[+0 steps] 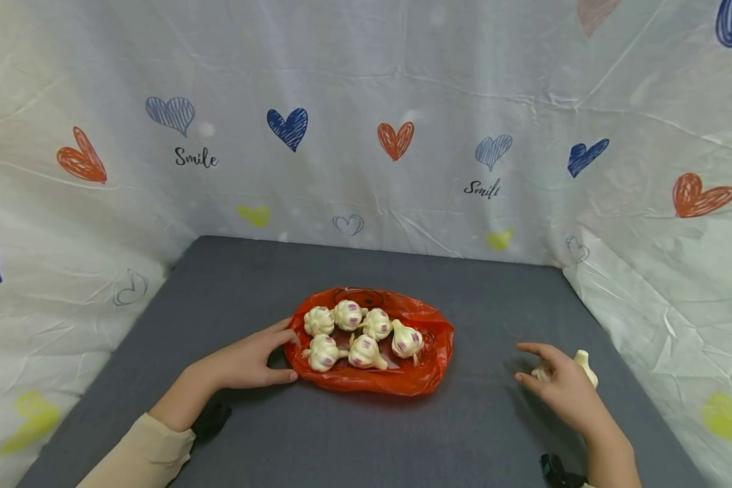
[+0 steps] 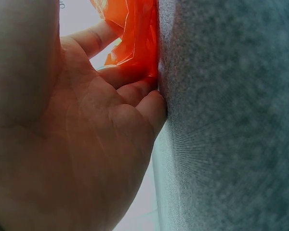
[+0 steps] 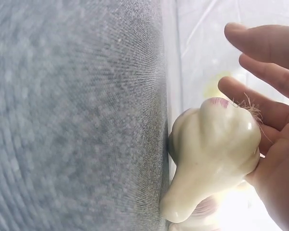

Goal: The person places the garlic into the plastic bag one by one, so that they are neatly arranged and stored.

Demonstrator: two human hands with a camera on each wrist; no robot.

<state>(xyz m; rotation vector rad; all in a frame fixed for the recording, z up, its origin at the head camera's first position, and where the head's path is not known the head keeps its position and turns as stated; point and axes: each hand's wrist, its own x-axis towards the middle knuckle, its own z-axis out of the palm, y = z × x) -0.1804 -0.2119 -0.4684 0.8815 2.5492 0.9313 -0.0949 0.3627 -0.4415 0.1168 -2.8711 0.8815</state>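
Note:
A red plastic bag (image 1: 436, 379), its rim rolled down into a bowl shape, sits mid-table with several white garlic bulbs (image 1: 364, 352) inside. My left hand (image 1: 253, 359) rests against the bag's left side, thumb spread from the fingers. In the left wrist view, its fingertips touch the red plastic (image 2: 137, 36) low by the table. Far to the right, my right hand (image 1: 564, 386) hovers around two more garlic bulbs, partly hiding them. The right wrist view has one garlic bulb (image 3: 214, 144) beside the palm, fingers loosely extended, and part of another bulb (image 3: 197, 219) behind it.
A dark grey cloth covers the table (image 1: 366, 440). White sheeting (image 1: 341, 68) printed with hearts hangs behind it and along both sides, with its right part (image 1: 634, 291) close to the table's right edge.

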